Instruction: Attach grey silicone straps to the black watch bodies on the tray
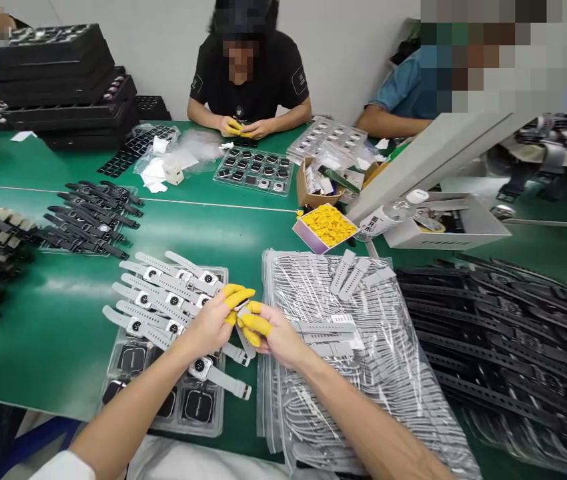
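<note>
My left hand (pixel 212 321), with yellow finger cots on its fingertips, is closed on a smartwatch (pixel 240 305), only an edge of which shows. My right hand (pixel 281 337), also in yellow finger cots, pinches a grey watch strap (pixel 247 341) against that watch. Fingers hide where strap and watch meet. Below and left of them, a clear plastic tray (pixel 219 417) carries several watches with grey straps (pixel 174 301) and several dark-faced watches without straps (pixel 198 405). Right of my hands lies a large clear bag of grey straps (pixel 363 387), with several loose grey straps (pixel 353 277) on top.
Black straps (pixel 508 347) are heaped at the right. A box of yellow finger cots (pixel 326 223), a bottle (pixel 388 217) and a white box (pixel 448 230) stand beyond the bag. Black-strapped watches (pixel 93 217) lie left. A person (pixel 248 80) works opposite, near a slanting post (pixel 428 163).
</note>
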Demonstrator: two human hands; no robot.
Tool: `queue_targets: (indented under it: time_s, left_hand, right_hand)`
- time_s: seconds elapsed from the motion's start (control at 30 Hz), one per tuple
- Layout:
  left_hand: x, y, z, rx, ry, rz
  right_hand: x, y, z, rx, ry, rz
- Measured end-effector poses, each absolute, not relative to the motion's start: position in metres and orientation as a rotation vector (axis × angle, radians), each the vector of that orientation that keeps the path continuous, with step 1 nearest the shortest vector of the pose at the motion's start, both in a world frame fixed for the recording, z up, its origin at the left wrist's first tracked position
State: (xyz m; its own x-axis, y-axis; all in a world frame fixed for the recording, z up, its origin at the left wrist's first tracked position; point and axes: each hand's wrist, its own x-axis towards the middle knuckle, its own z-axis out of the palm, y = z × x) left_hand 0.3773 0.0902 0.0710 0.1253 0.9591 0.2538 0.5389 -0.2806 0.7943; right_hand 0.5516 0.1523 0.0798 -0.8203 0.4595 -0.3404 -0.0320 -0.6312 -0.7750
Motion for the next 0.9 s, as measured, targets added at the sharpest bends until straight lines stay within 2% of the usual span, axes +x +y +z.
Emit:
queue_targets:
  time_s: [0.23,0.4,0.6,0.77,0.9]
  left_hand:
    - [0.382,0.088,0.075,1.871,1.473,1.081]
    - [0.381,0.087,0.086,1.876,1.452,0.963]
    - [0.377,0.089,0.089,2.134,1.569,0.806]
    - [0.375,0.091,0.095,1.994,1.468,0.859]
    - [0.374,0.089,0.109,2.013,1.419,0.89]
  right_hand:
    - [0.553,0.154,0.087,-0.839,-0.956,2.478]
    - [0.554,0.156,0.088,-0.872,-0.899,2.48]
    - [0.553,0.156,0.085,-0.962,-0.985,2.483]
    - [0.554,0.155,0.086,-0.884,-1.083,2.445]
    - [0.56,0.159,0.089,-0.779,-1.343,2.226]
